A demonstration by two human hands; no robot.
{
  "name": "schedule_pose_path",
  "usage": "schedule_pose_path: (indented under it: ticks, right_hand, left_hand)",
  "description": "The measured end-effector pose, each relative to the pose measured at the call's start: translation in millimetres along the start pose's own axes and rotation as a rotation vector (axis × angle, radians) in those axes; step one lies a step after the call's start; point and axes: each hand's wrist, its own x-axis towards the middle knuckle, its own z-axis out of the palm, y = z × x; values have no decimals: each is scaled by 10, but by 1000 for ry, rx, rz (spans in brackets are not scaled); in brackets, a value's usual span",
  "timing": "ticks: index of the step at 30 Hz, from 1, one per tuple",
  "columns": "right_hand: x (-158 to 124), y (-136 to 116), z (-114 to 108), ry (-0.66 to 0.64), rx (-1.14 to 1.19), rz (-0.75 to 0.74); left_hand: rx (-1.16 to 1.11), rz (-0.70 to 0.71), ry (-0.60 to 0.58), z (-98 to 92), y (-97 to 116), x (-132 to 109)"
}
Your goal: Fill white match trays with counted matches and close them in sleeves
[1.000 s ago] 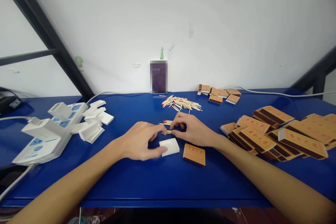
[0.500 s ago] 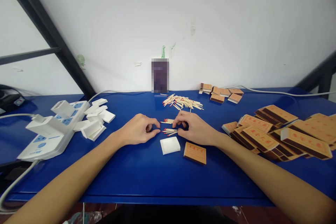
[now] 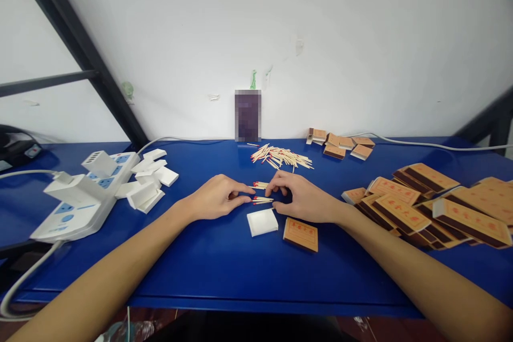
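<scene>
A small bunch of red-tipped matches (image 3: 262, 200) lies on the blue table between my hands, with a second bunch (image 3: 261, 185) just behind it. My left hand (image 3: 226, 197) is at the bunches' left ends, thumb and forefinger apart. On the right, my right hand (image 3: 298, 197) has its thumb and fingers apart around the other ends. Neither hand visibly grips anything. In front lie a white matchbox tray (image 3: 262, 223) and an orange matchbox sleeve (image 3: 300, 234). Farther back is a larger loose pile of matches (image 3: 282, 156).
White trays (image 3: 150, 181) and a power strip (image 3: 108, 184) with plugs occupy the left. A large heap of matchboxes (image 3: 404, 211) is at the right, with smaller sleeves (image 3: 340, 142) behind. A dark pixelated object (image 3: 248, 116) stands against the wall.
My left fingers have reached a little farther right, to the match ends. The front bunch looks more evenly lined up. The whole view has shifted slightly.
</scene>
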Motion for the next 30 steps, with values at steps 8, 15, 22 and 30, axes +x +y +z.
schedule_pose_path:
  ticks: [8,15,22,30]
  right_hand:
    - [-7,-17,3,-4,4,-6]
    - [30,22,58,41,8,-19]
    - [20,37,87,67,-6,-34]
    - [17,21,114,95,-15,-39]
  left_hand:
    - [14,12,-35,-12,10,18]
    - [39,25,-33,5,26,22]
    - [47,32,-25,21,30,19]
    - [41,38,-43,16,47,28]
